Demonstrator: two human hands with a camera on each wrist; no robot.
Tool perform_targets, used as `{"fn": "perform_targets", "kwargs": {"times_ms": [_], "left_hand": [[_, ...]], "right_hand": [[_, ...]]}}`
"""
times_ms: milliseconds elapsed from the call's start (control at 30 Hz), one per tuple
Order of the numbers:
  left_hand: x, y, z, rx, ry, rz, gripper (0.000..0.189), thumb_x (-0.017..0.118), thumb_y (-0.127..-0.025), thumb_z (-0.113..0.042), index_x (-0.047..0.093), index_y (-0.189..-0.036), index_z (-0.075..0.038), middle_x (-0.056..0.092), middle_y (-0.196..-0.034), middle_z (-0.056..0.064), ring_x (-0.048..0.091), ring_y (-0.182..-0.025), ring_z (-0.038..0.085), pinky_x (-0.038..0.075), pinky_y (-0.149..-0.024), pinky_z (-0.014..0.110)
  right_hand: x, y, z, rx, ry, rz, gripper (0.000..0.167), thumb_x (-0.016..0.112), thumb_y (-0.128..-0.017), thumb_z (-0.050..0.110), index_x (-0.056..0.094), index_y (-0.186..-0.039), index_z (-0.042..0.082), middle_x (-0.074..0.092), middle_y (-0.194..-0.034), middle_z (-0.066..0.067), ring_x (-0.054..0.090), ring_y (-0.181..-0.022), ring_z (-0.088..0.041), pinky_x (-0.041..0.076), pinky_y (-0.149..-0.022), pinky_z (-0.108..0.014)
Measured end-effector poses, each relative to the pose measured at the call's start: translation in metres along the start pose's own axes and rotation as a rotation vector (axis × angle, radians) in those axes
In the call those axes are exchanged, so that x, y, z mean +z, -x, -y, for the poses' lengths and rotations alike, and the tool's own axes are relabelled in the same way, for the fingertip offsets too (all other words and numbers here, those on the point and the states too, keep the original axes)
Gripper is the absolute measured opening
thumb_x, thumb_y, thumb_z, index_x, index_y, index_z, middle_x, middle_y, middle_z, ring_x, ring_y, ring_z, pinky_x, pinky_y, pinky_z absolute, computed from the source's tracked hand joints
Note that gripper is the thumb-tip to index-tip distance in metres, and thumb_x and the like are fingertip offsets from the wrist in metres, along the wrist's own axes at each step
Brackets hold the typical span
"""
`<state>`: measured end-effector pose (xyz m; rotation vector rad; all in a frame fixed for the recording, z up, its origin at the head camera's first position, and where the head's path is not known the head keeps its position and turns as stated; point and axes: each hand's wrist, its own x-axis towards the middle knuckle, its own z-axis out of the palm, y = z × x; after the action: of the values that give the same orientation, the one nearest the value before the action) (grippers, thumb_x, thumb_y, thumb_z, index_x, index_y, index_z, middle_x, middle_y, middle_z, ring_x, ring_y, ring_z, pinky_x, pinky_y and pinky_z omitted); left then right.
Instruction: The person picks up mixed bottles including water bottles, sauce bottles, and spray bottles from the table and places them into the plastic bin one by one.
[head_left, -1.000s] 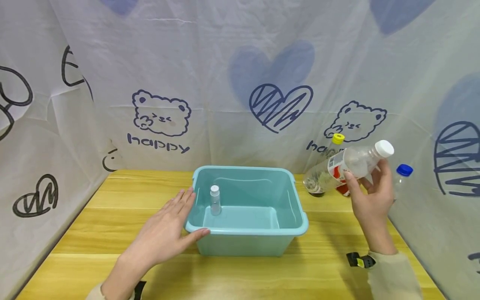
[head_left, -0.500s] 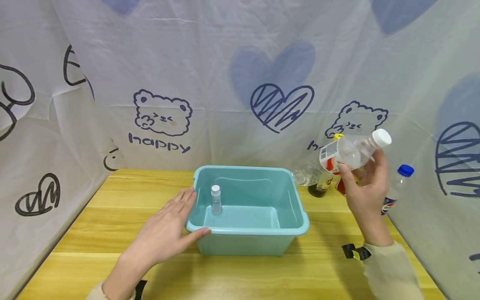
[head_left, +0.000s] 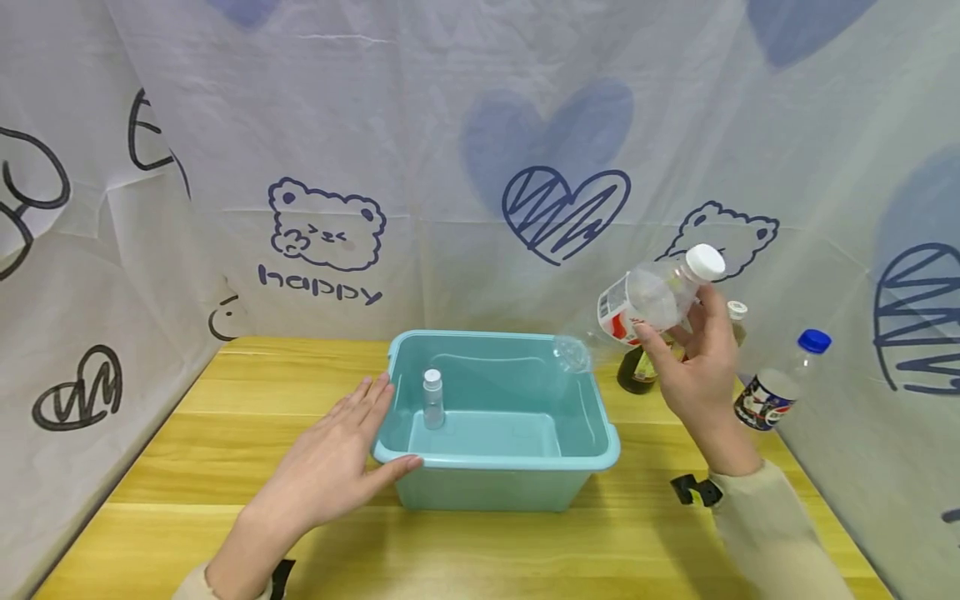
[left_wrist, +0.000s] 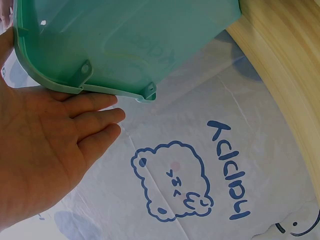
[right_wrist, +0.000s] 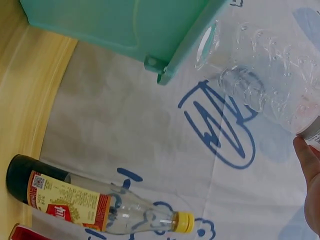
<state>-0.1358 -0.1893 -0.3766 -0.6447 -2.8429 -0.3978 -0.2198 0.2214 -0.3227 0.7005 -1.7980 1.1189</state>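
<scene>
The right grip (head_left: 701, 367) pinches a clear bottle (head_left: 654, 297), tilted white cap (head_left: 706, 262) up, base near the back right corner of the tub (head_left: 491, 489). The left grip (head_left: 322, 462), held straight, touches the tub's left rim. A vial (head_left: 433, 407) stands inside; a blue-capped bottle (head_left: 777, 390), on the bench (head_left: 465, 562).

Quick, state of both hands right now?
Left hand: open, touching the teal bin.
Right hand: closed, holding a clear, white-capped bottle.

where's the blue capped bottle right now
In the head view, the blue-capped bottle is at the right, on the wooden table, just right of the person's right hand.
</scene>
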Motion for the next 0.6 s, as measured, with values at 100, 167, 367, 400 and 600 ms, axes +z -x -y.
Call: {"fn": "perform_targets", "kwargs": {"times_ms": [100, 167, 367, 400, 600], "left_hand": [[-0.001, 0.000, 0.000, -0.001, 0.001, 0.001, 0.106, 0.043, -0.095, -0.080, 0.030, -0.161, 0.002, 0.023, -0.169, 0.017, 0.027, -0.155, 0.039, 0.030, -0.124, 0.054], [-0.001, 0.000, 0.000, 0.000, 0.000, 0.002, 0.106, 0.044, -0.095, -0.079, 0.030, -0.161, 0.002, 0.023, -0.170, 0.017, 0.027, -0.155, 0.039, 0.030, -0.125, 0.054], [0.000, 0.000, 0.000, 0.003, -0.001, 0.002, 0.105, 0.045, -0.096, -0.079, 0.030, -0.161, 0.003, 0.022, -0.170, 0.017, 0.026, -0.156, 0.038, 0.029, -0.125, 0.053], [0.000, 0.000, 0.000, 0.003, -0.002, 0.002, 0.105, 0.045, -0.096, -0.078, 0.030, -0.161, 0.003, 0.022, -0.170, 0.017, 0.025, -0.156, 0.038, 0.029, -0.125, 0.053], [0.000, 0.000, 0.000, -0.001, -0.001, 0.006, 0.105, 0.046, -0.096, -0.078, 0.029, -0.162, 0.002, 0.021, -0.170, 0.017, 0.024, -0.156, 0.038, 0.028, -0.125, 0.053]], "right_hand": [[0.004, -0.002, 0.002, -0.014, 0.010, 0.043, 0.079, 0.079, -0.084, -0.011, 0.042, -0.152, -0.003, 0.055, -0.146, -0.018, 0.062, -0.129, -0.017, 0.056, -0.098, -0.020], [0.008, -0.003, 0.003, -0.031, 0.019, 0.070, 0.078, 0.080, -0.084, -0.009, 0.042, -0.152, -0.003, 0.055, -0.145, -0.019, 0.062, -0.129, -0.015, 0.056, -0.096, -0.020], [0.021, -0.006, 0.003, -0.082, 0.016, 0.122, 0.074, 0.077, -0.096, 0.035, 0.045, -0.150, -0.003, 0.057, -0.141, -0.021, 0.065, -0.125, -0.020, 0.056, -0.095, -0.019], [0.023, -0.007, 0.003, -0.085, 0.016, 0.136, 0.075, 0.078, -0.095, 0.035, 0.045, -0.150, -0.002, 0.057, -0.141, -0.020, 0.065, -0.125, -0.024, 0.056, -0.095, -0.019], [0.035, -0.009, 0.005, 0.000, 0.003, 0.261, 0.083, 0.084, -0.082, -0.007, 0.043, -0.153, 0.000, 0.056, -0.147, -0.018, 0.064, -0.127, -0.038, 0.055, -0.093, -0.016]]}}
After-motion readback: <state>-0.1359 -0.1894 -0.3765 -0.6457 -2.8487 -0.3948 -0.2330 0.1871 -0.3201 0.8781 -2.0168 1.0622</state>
